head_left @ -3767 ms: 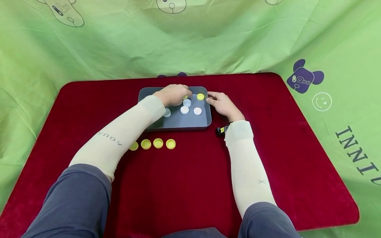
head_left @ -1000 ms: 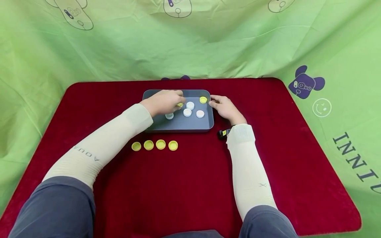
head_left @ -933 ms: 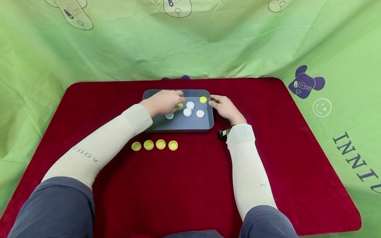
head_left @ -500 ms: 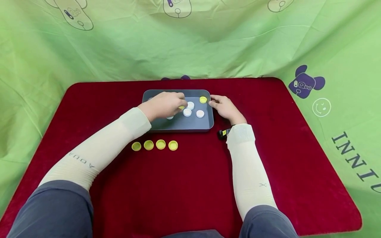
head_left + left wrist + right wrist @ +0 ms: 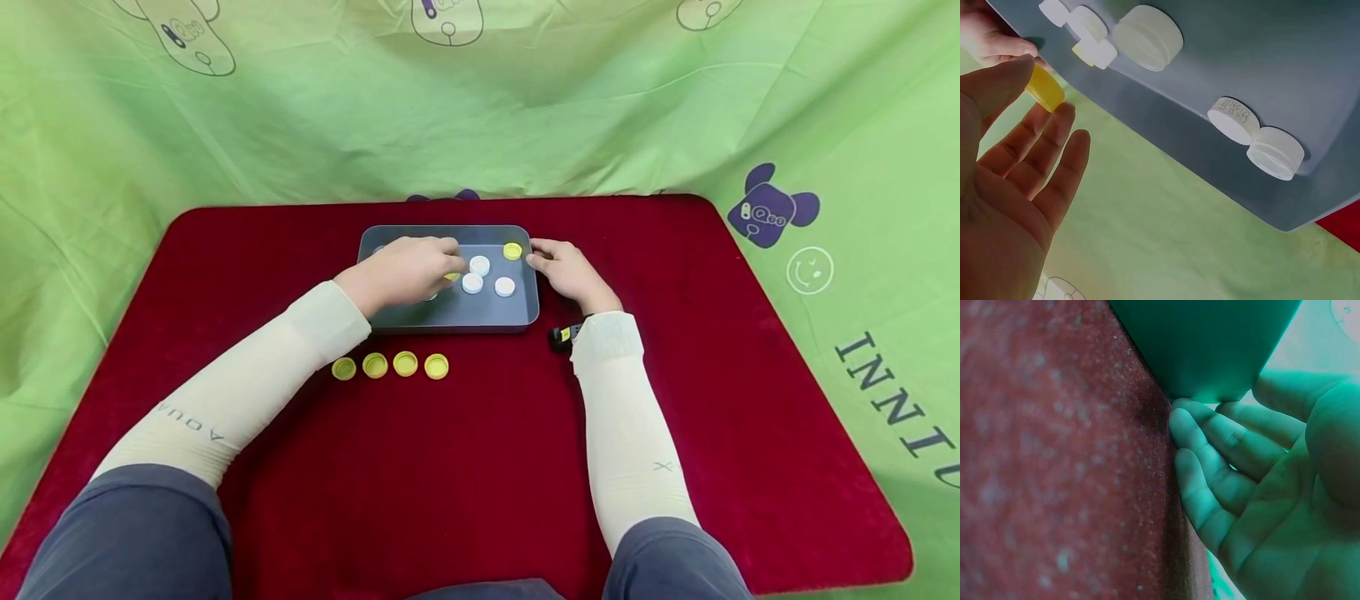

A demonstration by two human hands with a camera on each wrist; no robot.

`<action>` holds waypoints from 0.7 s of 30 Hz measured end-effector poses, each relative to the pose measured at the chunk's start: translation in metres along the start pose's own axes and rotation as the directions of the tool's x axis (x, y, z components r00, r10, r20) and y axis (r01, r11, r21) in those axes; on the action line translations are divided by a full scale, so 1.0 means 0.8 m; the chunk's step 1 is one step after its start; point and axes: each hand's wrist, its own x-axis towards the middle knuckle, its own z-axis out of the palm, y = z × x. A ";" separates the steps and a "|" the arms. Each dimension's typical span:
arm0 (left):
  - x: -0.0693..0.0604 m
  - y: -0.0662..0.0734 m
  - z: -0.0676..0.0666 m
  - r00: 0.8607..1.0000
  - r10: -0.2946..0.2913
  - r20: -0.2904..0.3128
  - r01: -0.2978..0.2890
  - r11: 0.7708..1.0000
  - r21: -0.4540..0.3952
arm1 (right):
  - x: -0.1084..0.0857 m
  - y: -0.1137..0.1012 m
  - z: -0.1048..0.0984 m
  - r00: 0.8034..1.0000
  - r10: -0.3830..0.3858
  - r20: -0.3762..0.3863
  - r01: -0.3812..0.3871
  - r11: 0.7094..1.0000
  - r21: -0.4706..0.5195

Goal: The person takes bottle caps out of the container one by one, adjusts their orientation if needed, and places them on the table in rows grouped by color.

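Observation:
My left hand [image 5: 408, 271] is over the left half of a grey tray [image 5: 487, 314]. It pinches a yellow bottle cap [image 5: 1046, 89] between thumb and fingertips, its other fingers spread in the left wrist view. White bottle caps lie in the tray, among them one [image 5: 479, 266] just right of the hand and another [image 5: 505, 287] nearer the right end. A second yellow cap [image 5: 512, 251] sits by the tray's far right corner. My right hand [image 5: 567, 272] rests against the outside of the tray's right end, fingers nearly straight, thumb by the rim.
Several yellow caps [image 5: 406, 363] stand in a row on the red cloth [image 5: 480, 467], hollow side up, in front of the tray. A black device [image 5: 562, 337] is at the right wrist. Behind the table hangs a green printed curtain [image 5: 525, 125].
Over the last second my left hand has drifted a little left and toward the near side, the yellow cap still at its fingertips. The right hand and the row of caps have stayed put.

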 end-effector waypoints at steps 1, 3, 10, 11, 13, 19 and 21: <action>-0.001 0.001 0.000 1.000 -0.001 -0.002 0.001 1.000 -0.001 | 0.000 0.000 0.000 1.000 -0.002 -0.001 0.002 1.000 0.001; -0.003 0.003 -0.001 1.000 -0.003 -0.006 0.002 1.000 -0.003 | 0.000 0.000 0.000 1.000 -0.003 -0.002 0.003 1.000 -0.001; -0.011 0.008 -0.001 0.999 0.009 -0.036 -0.009 1.000 -0.010 | -0.001 -0.001 0.001 1.000 0.000 -0.002 0.000 1.000 -0.002; -0.012 0.008 0.000 0.999 0.009 -0.040 -0.010 1.000 -0.011 | -0.001 -0.001 0.001 1.000 -0.001 -0.001 0.001 1.000 -0.001; -0.014 0.009 0.001 0.999 0.009 -0.050 -0.010 1.000 -0.017 | 0.000 -0.001 0.001 1.000 -0.003 -0.003 0.003 1.000 0.000; -0.019 0.011 0.004 0.996 0.021 -0.085 -0.024 0.999 -0.033 | 0.002 0.000 0.002 1.000 -0.003 -0.006 0.003 1.000 -0.002; -0.020 0.011 0.006 0.995 0.025 -0.093 -0.029 0.999 -0.038 | 0.002 0.001 0.002 1.000 0.001 -0.003 -0.001 1.000 -0.002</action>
